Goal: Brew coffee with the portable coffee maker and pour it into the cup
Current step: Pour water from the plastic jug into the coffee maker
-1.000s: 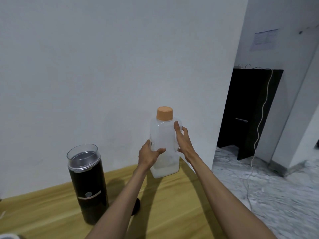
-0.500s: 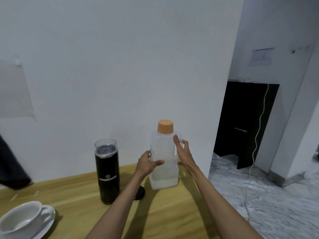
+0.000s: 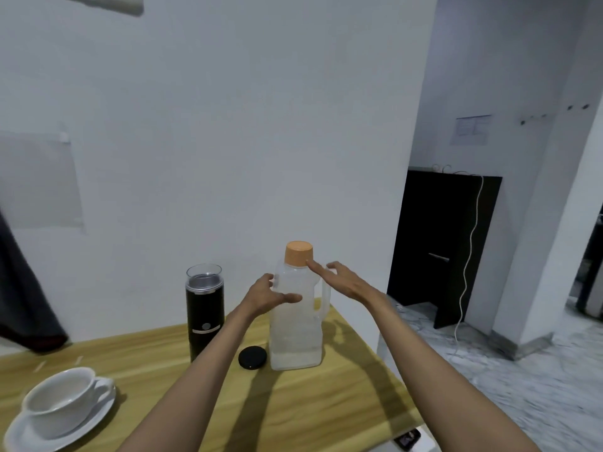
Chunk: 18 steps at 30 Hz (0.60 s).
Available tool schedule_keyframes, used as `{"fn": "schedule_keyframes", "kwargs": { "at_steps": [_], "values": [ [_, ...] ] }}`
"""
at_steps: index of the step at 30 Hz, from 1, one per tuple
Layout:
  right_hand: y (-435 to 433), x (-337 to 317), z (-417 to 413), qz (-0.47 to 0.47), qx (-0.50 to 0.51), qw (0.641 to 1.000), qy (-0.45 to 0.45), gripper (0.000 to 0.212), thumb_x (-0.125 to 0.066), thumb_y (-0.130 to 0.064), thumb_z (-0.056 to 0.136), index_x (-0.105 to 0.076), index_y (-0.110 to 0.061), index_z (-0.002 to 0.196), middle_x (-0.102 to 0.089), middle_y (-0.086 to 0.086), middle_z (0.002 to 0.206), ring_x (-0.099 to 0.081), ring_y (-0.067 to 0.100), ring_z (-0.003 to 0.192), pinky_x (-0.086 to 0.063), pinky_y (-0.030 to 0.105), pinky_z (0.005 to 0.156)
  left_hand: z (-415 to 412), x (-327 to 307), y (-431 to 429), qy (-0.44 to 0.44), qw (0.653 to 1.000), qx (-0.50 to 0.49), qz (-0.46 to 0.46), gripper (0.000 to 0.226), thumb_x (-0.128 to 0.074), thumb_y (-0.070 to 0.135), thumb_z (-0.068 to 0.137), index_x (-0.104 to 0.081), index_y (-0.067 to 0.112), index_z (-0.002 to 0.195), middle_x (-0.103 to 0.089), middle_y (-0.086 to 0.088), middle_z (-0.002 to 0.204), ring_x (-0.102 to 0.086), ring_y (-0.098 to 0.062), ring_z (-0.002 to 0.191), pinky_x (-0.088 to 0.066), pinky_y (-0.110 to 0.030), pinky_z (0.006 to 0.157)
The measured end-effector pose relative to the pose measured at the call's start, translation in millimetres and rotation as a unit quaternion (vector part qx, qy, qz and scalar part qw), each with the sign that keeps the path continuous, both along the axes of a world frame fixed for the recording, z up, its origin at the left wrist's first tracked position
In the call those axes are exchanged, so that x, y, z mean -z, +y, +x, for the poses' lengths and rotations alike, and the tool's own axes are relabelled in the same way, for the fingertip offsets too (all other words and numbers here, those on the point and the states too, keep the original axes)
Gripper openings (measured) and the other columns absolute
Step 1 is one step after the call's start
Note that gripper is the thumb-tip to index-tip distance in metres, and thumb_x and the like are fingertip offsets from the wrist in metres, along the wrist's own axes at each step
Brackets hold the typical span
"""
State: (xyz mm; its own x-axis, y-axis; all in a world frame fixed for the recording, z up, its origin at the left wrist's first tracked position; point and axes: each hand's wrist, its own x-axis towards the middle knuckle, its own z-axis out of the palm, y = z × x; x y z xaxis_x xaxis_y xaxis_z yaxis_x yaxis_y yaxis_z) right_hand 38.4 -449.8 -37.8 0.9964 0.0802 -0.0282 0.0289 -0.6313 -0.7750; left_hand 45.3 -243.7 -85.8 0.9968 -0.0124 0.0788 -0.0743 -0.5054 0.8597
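A translucent water bottle (image 3: 295, 334) with an orange cap (image 3: 298, 253) and a side handle stands upright on the wooden table (image 3: 310, 419), a little water in its bottom. My left hand (image 3: 262, 296) wraps its left side, thumb across the front. My right hand (image 3: 346, 280) hovers flat by the bottle's shoulder, fingers spread, index tip at the cap's lower edge. The black portable coffee maker (image 3: 205, 314) stands left of the bottle, its clear top uncovered. Its round black lid (image 3: 252, 357) lies between them. A white cup (image 3: 55, 399) sits on a saucer (image 3: 19, 435) at the near left.
The table ends just right of the bottle, with marble floor beyond. A small dark device (image 3: 408, 440) lies at the near right corner. Dark cloth (image 3: 23, 305) hangs at the far left. A black cabinet (image 3: 440, 243) with a white cable stands behind on the right.
The bottle has come down onto the table. My right hand has let go of its side and risen toward the cap. The view has tilted, bringing the cup and saucer in.
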Motion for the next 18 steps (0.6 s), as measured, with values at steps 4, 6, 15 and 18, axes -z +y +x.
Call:
{"fn": "schedule_keyframes", "kwargs": {
  "at_steps": [4,6,15,18],
  "values": [
    [17,-56,-5,-0.052,-0.006,0.994,-0.101,0.119,-0.044,-0.102,0.056,-0.042,-0.024,0.145,-0.044,0.006,0.152,-0.044,0.027,0.137,-0.037,0.043,0.102,3,-24,-4,-0.041,0.999,-0.003,-0.006,0.104,-0.088,0.047,0.069,-0.035,0.008,0.150,-0.043,-0.010,0.152,-0.046,-0.027,0.134,-0.042,-0.039,0.107],
    [30,-75,-2,-0.129,-0.016,0.980,-0.151,0.107,-0.043,-0.097,0.065,-0.046,-0.022,0.140,-0.053,0.005,0.144,-0.051,0.027,0.130,-0.039,0.039,0.093,4,-28,-7,-0.054,0.998,-0.005,-0.017,0.111,-0.088,0.047,0.068,-0.028,0.010,0.154,-0.037,-0.009,0.156,-0.041,-0.028,0.139,-0.040,-0.039,0.109],
    [71,-77,21,-0.403,-0.006,0.903,-0.148,0.078,-0.037,-0.079,0.088,-0.061,-0.012,0.120,-0.067,0.006,0.116,-0.063,0.025,0.105,-0.041,0.032,0.075,10,-16,-8,-0.084,0.996,-0.006,-0.034,0.103,-0.091,0.044,0.064,-0.040,0.016,0.149,-0.049,-0.005,0.148,-0.053,-0.026,0.128,-0.046,-0.046,0.106],
    [71,-78,25,-0.394,-0.020,0.908,-0.138,0.063,-0.046,-0.065,0.092,-0.058,-0.012,0.125,-0.065,0.006,0.122,-0.061,0.026,0.110,-0.042,0.032,0.078,14,-15,-4,-0.080,0.996,-0.001,-0.047,0.104,-0.093,0.043,0.060,-0.043,0.016,0.147,-0.051,-0.003,0.147,-0.055,-0.024,0.125,-0.046,-0.045,0.106]
  ]
}}
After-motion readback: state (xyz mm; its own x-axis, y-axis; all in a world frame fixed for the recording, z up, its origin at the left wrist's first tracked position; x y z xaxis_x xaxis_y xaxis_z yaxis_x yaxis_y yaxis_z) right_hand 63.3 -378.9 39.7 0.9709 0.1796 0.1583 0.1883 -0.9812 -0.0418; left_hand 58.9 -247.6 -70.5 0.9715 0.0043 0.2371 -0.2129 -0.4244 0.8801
